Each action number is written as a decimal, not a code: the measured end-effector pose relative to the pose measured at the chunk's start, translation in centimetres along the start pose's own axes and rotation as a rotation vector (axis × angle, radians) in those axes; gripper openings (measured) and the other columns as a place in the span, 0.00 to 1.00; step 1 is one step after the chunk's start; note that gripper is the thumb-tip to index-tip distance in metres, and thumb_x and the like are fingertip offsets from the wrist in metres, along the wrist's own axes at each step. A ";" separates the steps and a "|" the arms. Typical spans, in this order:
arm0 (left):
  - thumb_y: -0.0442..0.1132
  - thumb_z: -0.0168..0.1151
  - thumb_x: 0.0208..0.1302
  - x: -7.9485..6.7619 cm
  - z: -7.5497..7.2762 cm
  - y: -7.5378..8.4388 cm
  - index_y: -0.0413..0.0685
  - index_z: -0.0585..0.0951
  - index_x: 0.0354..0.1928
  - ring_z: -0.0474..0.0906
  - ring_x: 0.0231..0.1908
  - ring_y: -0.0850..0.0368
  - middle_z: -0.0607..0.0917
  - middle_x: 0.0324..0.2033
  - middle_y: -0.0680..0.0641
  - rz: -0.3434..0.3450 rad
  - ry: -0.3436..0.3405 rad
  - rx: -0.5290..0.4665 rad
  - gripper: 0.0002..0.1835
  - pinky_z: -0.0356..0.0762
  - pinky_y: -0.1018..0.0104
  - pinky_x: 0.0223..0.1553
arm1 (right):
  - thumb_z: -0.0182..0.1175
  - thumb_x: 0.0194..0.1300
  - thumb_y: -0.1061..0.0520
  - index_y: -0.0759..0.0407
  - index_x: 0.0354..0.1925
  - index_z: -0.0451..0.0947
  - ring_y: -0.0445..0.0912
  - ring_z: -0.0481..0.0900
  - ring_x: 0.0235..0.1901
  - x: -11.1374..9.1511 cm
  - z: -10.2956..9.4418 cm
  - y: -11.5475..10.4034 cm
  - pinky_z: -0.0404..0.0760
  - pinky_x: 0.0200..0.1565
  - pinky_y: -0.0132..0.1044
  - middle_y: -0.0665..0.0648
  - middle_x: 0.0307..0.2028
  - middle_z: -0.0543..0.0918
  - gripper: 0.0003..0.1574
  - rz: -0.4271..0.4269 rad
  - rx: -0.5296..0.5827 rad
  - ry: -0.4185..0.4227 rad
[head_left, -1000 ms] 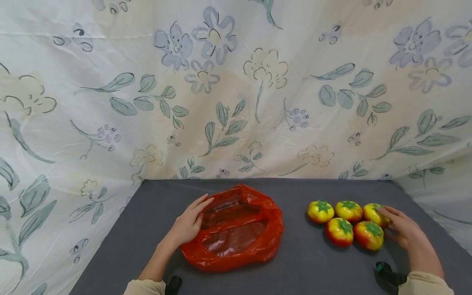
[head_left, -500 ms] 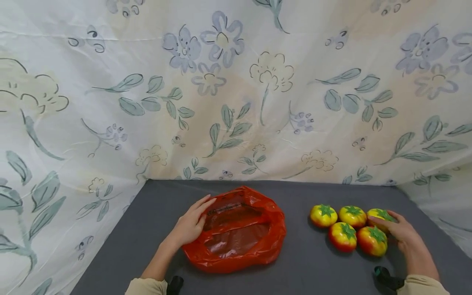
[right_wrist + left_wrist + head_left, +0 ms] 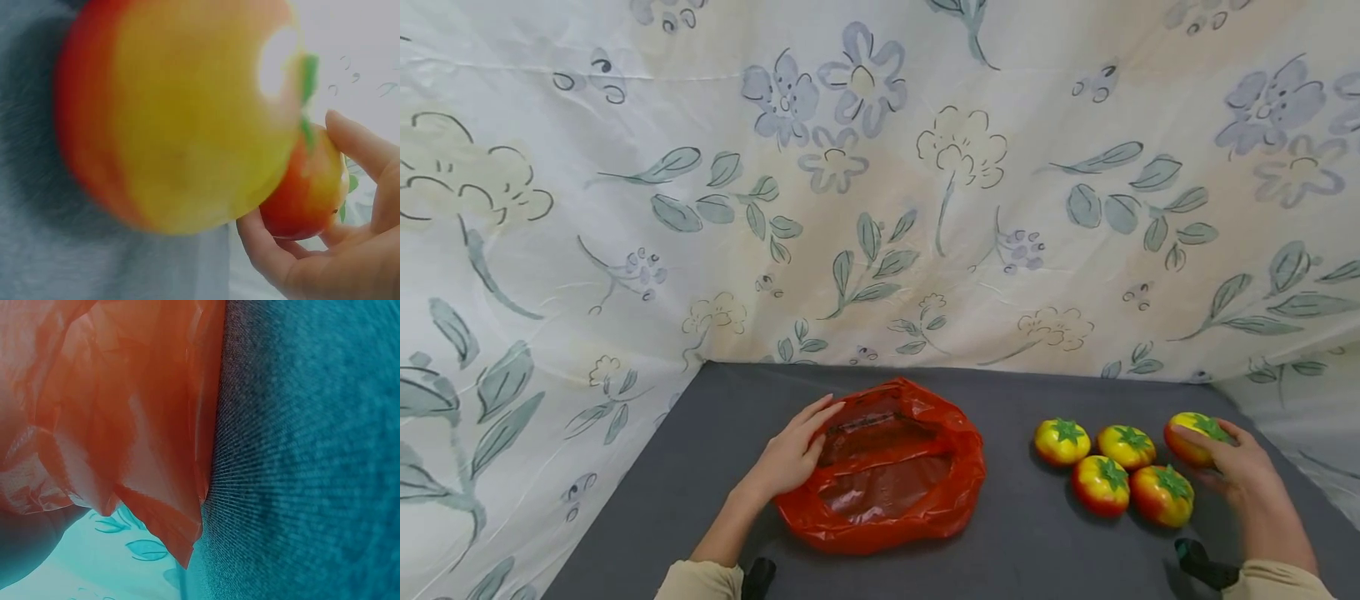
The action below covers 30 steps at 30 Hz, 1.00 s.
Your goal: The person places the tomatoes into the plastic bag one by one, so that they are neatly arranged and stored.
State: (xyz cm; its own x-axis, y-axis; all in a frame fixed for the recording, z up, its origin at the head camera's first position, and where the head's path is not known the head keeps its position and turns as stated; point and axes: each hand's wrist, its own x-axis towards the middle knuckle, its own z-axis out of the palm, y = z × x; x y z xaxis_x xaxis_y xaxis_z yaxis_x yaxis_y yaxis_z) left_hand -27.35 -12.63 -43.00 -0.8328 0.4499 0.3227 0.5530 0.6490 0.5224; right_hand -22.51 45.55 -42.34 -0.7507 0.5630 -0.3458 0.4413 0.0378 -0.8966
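A red plastic bag (image 3: pixel 917 500) lies on the dark grey cloth with its mouth open upward. My left hand (image 3: pixel 790 454) holds the bag's left rim; in the left wrist view, orange-looking folds of the bag (image 3: pixel 125 412) cover most of that hand. On the right, my right hand (image 3: pixel 1243 467) grips a yellow-and-red toy tomato (image 3: pixel 1187 439) with a green star-shaped top. The right wrist view shows thumb and fingers around this tomato (image 3: pixel 312 194), behind a nearer tomato (image 3: pixel 187 119). Several similar tomatoes (image 3: pixel 1101 485) sit grouped just left of the right hand.
The grey cloth (image 3: pixel 1022 533) runs back to a floral curtain (image 3: pixel 880 208), which also closes off the left and right sides. A stretch of cloth separates the bag from the tomatoes. A dark wrist device (image 3: pixel 1202 567) sits by the right sleeve.
My right hand has closed around the back right tomato and shifted it right, away from the group. The left hand stays on the bag. The head view has turned slightly.
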 end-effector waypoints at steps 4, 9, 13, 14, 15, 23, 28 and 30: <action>0.27 0.55 0.65 0.0 0.0 0.0 0.51 0.69 0.68 0.60 0.66 0.45 0.62 0.69 0.46 0.002 -0.001 -0.008 0.29 0.68 0.38 0.53 | 0.70 0.49 0.37 0.59 0.74 0.27 0.68 0.52 0.62 -0.5 0.2 -1.0 0.82 0.32 0.43 0.71 0.71 0.32 0.78 -0.026 0.027 0.003; 0.27 0.56 0.65 0.0 0.1 0.0 0.51 0.69 0.67 0.61 0.66 0.45 0.62 0.69 0.47 0.011 0.001 -0.017 0.29 0.66 0.37 0.54 | 0.69 0.52 0.38 0.52 0.75 0.26 0.66 0.51 0.65 0.3 0.3 -1.2 0.82 0.37 0.46 0.68 0.72 0.32 0.74 -0.048 0.067 0.007; 0.27 0.56 0.65 -0.1 0.1 0.1 0.51 0.69 0.67 0.61 0.66 0.45 0.63 0.69 0.47 0.007 0.008 -0.015 0.29 0.65 0.36 0.54 | 0.68 0.53 0.38 0.39 0.74 0.26 0.53 0.68 0.55 2.9 0.2 -0.6 0.81 0.42 0.43 0.62 0.73 0.30 0.71 -0.093 0.123 -0.017; 0.27 0.56 0.65 -0.1 0.1 0.1 0.51 0.69 0.67 0.61 0.66 0.45 0.63 0.69 0.47 0.006 0.009 -0.014 0.29 0.65 0.36 0.54 | 0.69 0.52 0.38 0.36 0.74 0.27 0.48 0.69 0.52 3.7 0.2 -0.4 0.81 0.42 0.41 0.60 0.73 0.30 0.71 -0.104 0.146 -0.023; 0.27 0.56 0.65 -0.1 0.0 0.2 0.51 0.69 0.67 0.60 0.66 0.45 0.63 0.69 0.47 0.005 0.010 -0.014 0.29 0.65 0.36 0.54 | 0.68 0.53 0.39 0.33 0.73 0.28 0.46 0.69 0.52 4.5 0.2 -0.3 0.81 0.43 0.41 0.59 0.73 0.30 0.69 -0.113 0.161 -0.026; 0.27 0.56 0.65 -0.2 -0.1 0.3 0.50 0.69 0.68 0.61 0.65 0.44 0.62 0.69 0.46 0.011 0.001 -0.016 0.29 0.67 0.36 0.52 | 0.71 0.52 0.45 0.26 0.72 0.38 0.46 0.60 0.54 9.4 0.6 1.0 0.83 0.35 0.39 0.51 0.72 0.38 0.64 -0.220 0.311 -0.099; 0.28 0.56 0.65 -0.1 -0.1 0.3 0.51 0.69 0.68 0.61 0.65 0.44 0.62 0.69 0.46 0.003 0.001 -0.015 0.29 0.66 0.35 0.53 | 0.67 0.58 0.47 0.30 0.73 0.41 0.44 0.64 0.55 5.5 2.5 -0.9 0.81 0.43 0.39 0.55 0.70 0.45 0.57 -0.298 0.307 -0.153; 0.28 0.56 0.65 -0.1 -0.1 0.3 0.52 0.69 0.68 0.60 0.66 0.45 0.62 0.69 0.47 -0.005 -0.001 -0.018 0.29 0.65 0.35 0.54 | 0.65 0.61 0.47 0.31 0.73 0.38 0.47 0.61 0.60 3.4 3.5 -1.9 0.80 0.45 0.39 0.58 0.72 0.43 0.57 -0.310 0.292 -0.189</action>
State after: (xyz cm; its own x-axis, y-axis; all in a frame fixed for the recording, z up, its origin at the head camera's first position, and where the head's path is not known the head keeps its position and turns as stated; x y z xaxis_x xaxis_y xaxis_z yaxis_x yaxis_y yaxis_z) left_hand -27.06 -12.50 -42.80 -0.8356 0.4474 0.3188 0.5482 0.6401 0.5383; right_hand -27.62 44.55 -42.80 -0.9137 0.4005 -0.0691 0.0452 -0.0688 -0.9966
